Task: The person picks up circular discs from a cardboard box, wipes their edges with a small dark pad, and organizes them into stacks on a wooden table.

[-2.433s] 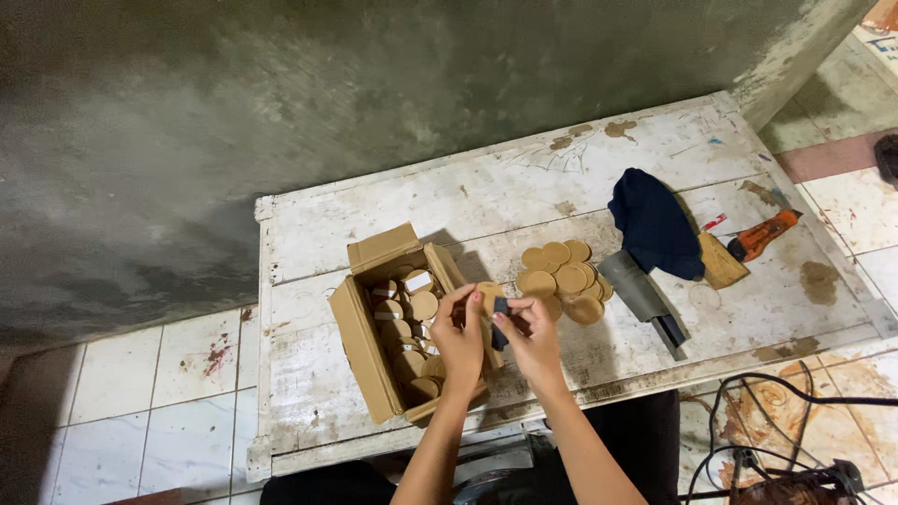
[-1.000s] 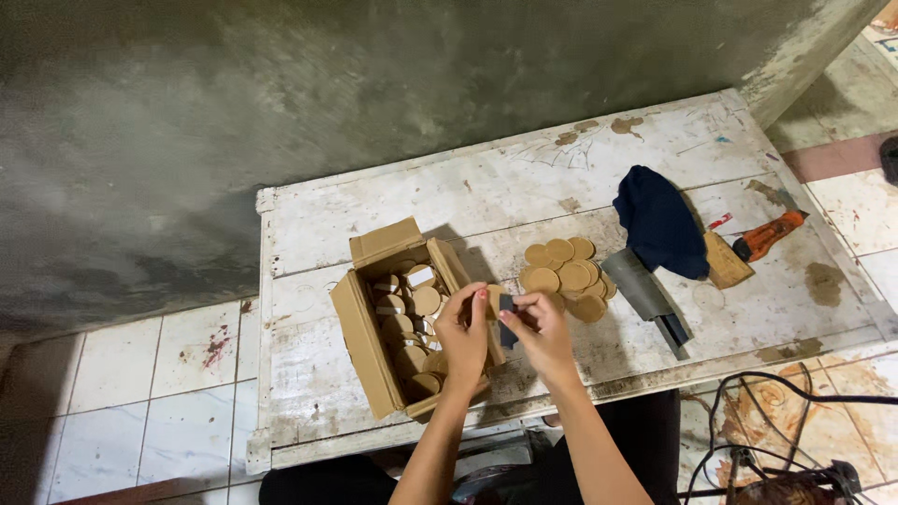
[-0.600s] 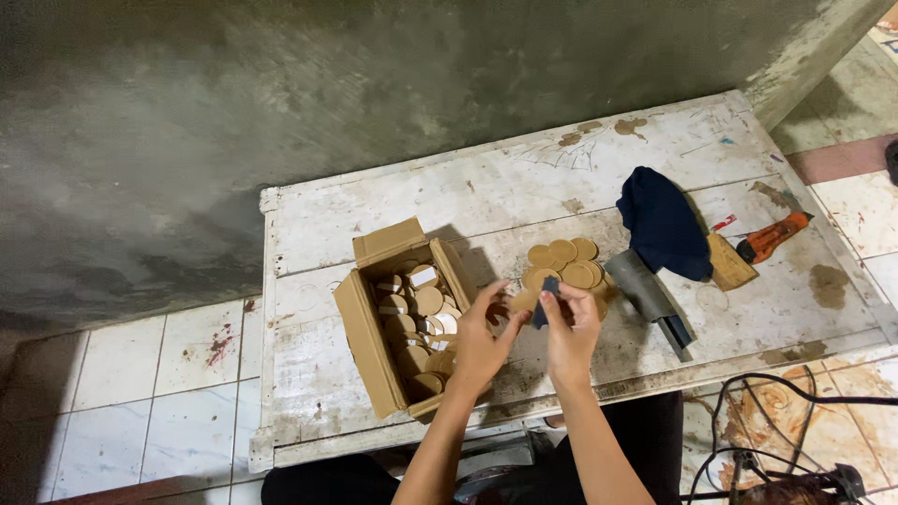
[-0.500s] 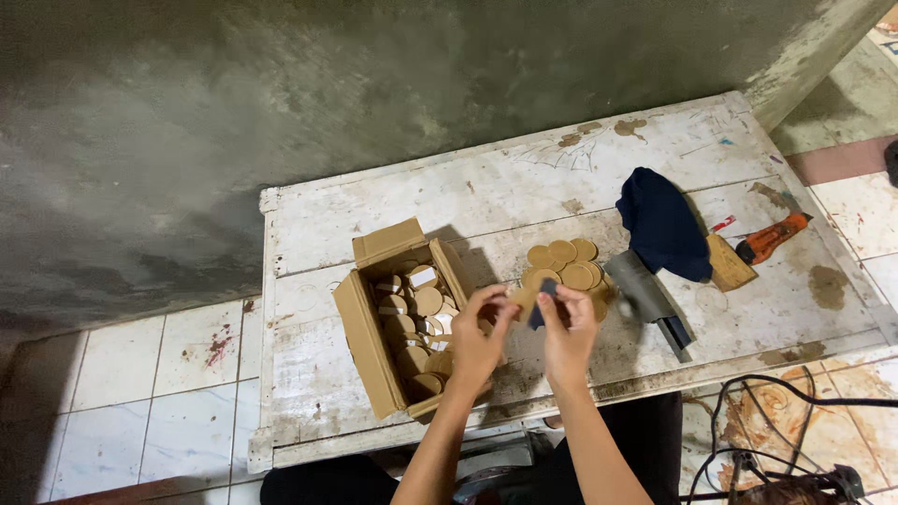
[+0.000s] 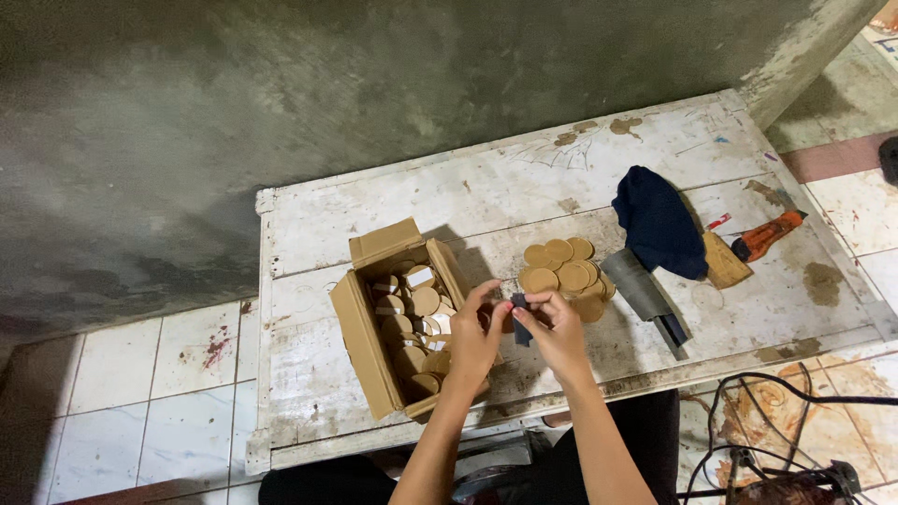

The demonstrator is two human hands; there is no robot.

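My left hand (image 5: 474, 339) and my right hand (image 5: 556, 329) meet over the white table (image 5: 309, 227), just right of an open cardboard box (image 5: 363, 329) filled with several round wooden discs (image 5: 412, 318). Between the fingertips of both hands is a small dark piece (image 5: 520, 307), perhaps sandpaper. Whether a wooden disc is also in my left hand I cannot tell. A pile of several flat wooden discs (image 5: 564, 265) lies just beyond my right hand.
A dark blue cloth (image 5: 659, 223), a grey roll (image 5: 638, 285), a wooden-handled brush (image 5: 725, 261) and an orange-handled tool (image 5: 767, 235) lie on the table's right part. A concrete wall stands behind. Black cables (image 5: 776, 411) lie on the tiled floor at the lower right.
My hands have moved slightly right from the box's edge toward the disc pile and back, still working the small dark piece between them.
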